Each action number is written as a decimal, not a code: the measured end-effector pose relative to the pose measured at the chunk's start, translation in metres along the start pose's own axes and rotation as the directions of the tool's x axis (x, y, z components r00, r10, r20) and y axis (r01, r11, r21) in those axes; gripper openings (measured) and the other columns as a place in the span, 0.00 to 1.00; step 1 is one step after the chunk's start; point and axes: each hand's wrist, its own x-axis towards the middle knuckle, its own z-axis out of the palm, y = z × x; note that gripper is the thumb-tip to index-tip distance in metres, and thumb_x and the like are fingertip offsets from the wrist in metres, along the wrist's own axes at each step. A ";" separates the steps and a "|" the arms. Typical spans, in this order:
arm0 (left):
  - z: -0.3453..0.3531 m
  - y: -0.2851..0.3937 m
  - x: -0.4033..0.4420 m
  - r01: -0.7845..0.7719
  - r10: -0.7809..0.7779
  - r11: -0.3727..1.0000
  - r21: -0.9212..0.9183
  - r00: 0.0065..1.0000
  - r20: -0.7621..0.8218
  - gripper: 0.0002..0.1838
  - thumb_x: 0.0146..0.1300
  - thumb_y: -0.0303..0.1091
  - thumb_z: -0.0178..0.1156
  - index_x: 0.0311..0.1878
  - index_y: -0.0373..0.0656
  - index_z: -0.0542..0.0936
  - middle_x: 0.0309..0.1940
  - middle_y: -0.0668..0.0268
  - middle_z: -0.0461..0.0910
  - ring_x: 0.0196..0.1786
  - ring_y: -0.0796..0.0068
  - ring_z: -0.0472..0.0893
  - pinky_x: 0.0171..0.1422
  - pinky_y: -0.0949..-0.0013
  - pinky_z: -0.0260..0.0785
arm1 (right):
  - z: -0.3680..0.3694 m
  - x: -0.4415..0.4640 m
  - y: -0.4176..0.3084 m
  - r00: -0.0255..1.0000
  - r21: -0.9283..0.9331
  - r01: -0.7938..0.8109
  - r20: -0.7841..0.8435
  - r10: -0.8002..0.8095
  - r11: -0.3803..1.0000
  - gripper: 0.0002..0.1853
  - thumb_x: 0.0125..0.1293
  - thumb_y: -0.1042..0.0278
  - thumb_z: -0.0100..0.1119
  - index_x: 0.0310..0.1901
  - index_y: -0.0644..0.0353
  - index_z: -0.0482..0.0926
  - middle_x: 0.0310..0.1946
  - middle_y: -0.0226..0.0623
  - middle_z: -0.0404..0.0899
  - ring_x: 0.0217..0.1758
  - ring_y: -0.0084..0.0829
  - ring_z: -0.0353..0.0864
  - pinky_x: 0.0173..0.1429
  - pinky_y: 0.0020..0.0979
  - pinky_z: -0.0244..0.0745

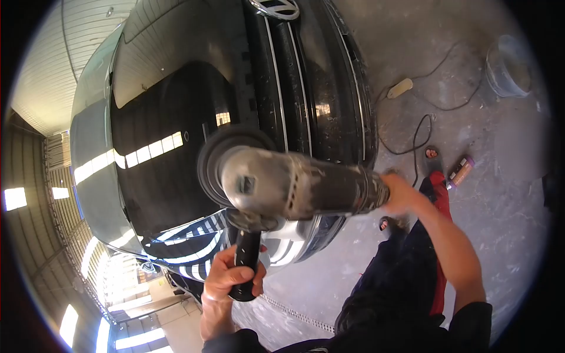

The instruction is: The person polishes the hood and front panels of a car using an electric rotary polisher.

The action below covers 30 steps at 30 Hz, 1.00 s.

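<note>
A grey and black power polisher [318,185] lies across the middle of the view, its round pad [215,159] over the black car hood [159,200] near the grille. Whether the pad touches the paint cannot be made out. My left hand [232,276] is closed around the black side handle [247,259] below the polisher's head. At the rear end of the polisher's body, my right hand [400,193] is wrapped round it, a little blurred. The chrome-striped grille [291,88] and a round badge [276,7] are at the car's front.
A power strip [400,89] with black cable [421,141] lies on the concrete floor [488,229]. A bucket [507,67] stands at the upper right. A purple and brown bottle [461,172] lies beside my sandalled foot [431,154].
</note>
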 end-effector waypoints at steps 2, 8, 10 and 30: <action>-0.009 -0.017 -0.013 0.040 -0.040 0.999 0.005 0.999 -0.008 0.31 0.54 0.30 0.72 0.59 0.26 0.73 0.28 0.53 0.80 0.24 0.65 0.82 0.29 0.66 0.76 | 0.032 -0.021 0.019 1.000 0.014 -0.024 -0.016 0.025 1.000 0.38 0.44 0.72 0.67 0.63 0.63 0.72 0.47 0.57 0.82 0.57 0.53 0.80 0.62 0.43 0.73; -0.057 -0.082 -0.065 0.067 -0.067 0.998 -0.012 0.998 0.004 0.30 0.51 0.26 0.73 0.56 0.25 0.75 0.27 0.52 0.80 0.24 0.65 0.82 0.30 0.67 0.76 | 0.114 -0.065 0.022 0.997 -0.046 -0.066 -0.033 0.065 0.997 0.32 0.45 0.69 0.66 0.57 0.54 0.74 0.45 0.52 0.83 0.52 0.56 0.80 0.56 0.48 0.75; -0.081 -0.106 -0.088 0.059 -0.059 0.998 -0.032 0.998 -0.010 0.29 0.50 0.25 0.74 0.55 0.24 0.76 0.27 0.51 0.80 0.24 0.64 0.82 0.30 0.66 0.76 | 0.138 -0.076 0.019 0.999 -0.110 -0.042 -0.030 0.039 0.993 0.31 0.44 0.68 0.67 0.55 0.53 0.73 0.43 0.50 0.83 0.51 0.56 0.80 0.54 0.49 0.75; 0.010 -0.023 -0.009 0.040 -0.026 0.994 0.103 0.990 -0.141 0.14 0.53 0.20 0.71 0.41 0.28 0.77 0.26 0.55 0.81 0.25 0.68 0.81 0.31 0.67 0.75 | -0.022 -0.027 -0.015 0.991 -0.204 -0.078 0.089 0.098 0.976 0.30 0.46 0.66 0.65 0.55 0.56 0.74 0.37 0.54 0.83 0.47 0.57 0.81 0.51 0.51 0.75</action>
